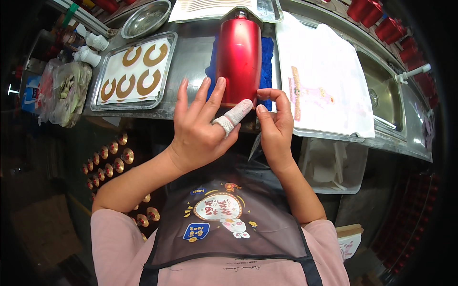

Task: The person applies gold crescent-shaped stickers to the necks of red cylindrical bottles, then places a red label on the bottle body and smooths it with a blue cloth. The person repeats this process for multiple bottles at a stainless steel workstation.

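A glossy red metallic vessel, shaped like a vase, lies on its side with one end toward me. It rests on a blue cloth. A thin brownish-gold edge shows at its near end. My left hand is spread out, and its index finger wears a white knitted finger cover. That fingertip touches the near edge, while another finger lies against the vessel's left side. My right hand pinches the near right corner of the vessel with thumb and forefinger; any small thing between them is hidden.
A metal tray holds several gold-brown horseshoe-shaped pieces on white paper. Behind it stands a steel bowl. White sheets cover the right side, beside a sink. A plastic bag is at far left; a white bin sits below the counter.
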The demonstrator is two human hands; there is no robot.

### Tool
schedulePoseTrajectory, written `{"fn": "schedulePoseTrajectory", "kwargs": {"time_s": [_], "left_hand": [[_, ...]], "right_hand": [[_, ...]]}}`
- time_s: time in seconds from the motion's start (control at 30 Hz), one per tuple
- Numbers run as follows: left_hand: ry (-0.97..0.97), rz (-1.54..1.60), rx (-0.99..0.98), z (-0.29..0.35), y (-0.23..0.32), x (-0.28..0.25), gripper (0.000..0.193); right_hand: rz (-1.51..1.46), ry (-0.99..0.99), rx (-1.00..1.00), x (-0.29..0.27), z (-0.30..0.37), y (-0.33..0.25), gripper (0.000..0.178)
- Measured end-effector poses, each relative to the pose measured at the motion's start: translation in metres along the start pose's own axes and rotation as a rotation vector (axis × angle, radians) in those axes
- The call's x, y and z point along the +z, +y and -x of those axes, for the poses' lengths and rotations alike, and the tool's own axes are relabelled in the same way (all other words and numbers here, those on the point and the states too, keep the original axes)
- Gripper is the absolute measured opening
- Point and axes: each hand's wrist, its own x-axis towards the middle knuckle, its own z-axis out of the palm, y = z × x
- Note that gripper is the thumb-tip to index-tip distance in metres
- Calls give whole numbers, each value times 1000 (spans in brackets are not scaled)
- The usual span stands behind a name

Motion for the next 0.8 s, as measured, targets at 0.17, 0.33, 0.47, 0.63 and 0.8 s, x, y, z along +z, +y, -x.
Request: {"fn": "schedulePoseTrajectory", "kwargs": {"time_s": [0.17, 0.33, 0.47, 0.63, 0.8], "left_hand": [[-22, -31, 60, -12, 4, 0, 39], [-24, -8, 32, -15, 14, 11, 39], [22, 145, -95, -8, -2, 6, 69], [59, 214, -80, -13, -11, 27, 86], [109, 217, -26, -22, -12, 40, 85]], "right_hand": [[57, -40, 55, -9, 4, 2, 32], [118, -6, 5, -17, 15, -2, 34], [243, -2, -172, -18, 25, -16, 38], [499, -187, -494, 4, 30, -16, 41], [358, -82, -355, 1, 37, -8, 37]]}}
